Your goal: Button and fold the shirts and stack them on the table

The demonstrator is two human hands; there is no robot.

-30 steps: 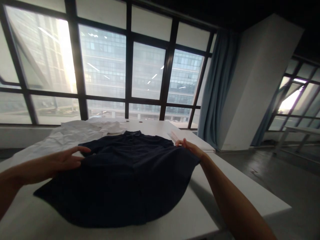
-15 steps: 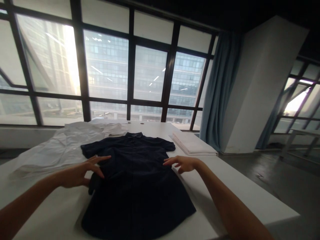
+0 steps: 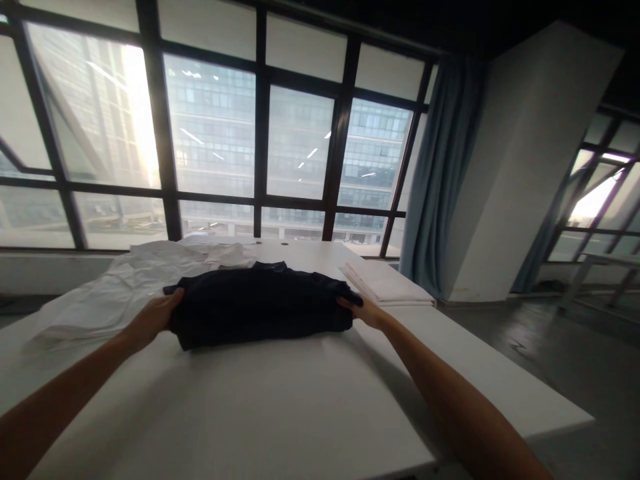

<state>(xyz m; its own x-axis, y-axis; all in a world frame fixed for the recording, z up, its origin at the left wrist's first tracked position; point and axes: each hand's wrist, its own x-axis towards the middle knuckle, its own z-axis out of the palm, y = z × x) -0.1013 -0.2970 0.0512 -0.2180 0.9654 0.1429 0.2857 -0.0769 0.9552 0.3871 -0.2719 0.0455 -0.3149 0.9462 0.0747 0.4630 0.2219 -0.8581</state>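
Observation:
A dark navy short-sleeved shirt [image 3: 260, 303] lies folded over on itself in a low bundle across the middle of the white table [image 3: 280, 400]. My left hand [image 3: 155, 317] grips its left edge, fingers tucked under the cloth. On the other side my right hand [image 3: 363, 310] holds the right edge, fingers closed on the fabric. Both arms reach forward from the near edge of the table.
A crumpled white garment [image 3: 125, 283] lies spread at the back left of the table. A stack of folded white cloth [image 3: 387, 287] sits at the back right. Large windows [image 3: 215, 133], a blue curtain [image 3: 440, 173] and a white pillar stand behind.
The shirt lay flat and spread out; its lower half has been folded up toward the collar. Both hands moved from resting on the shirt to gripping its sides.

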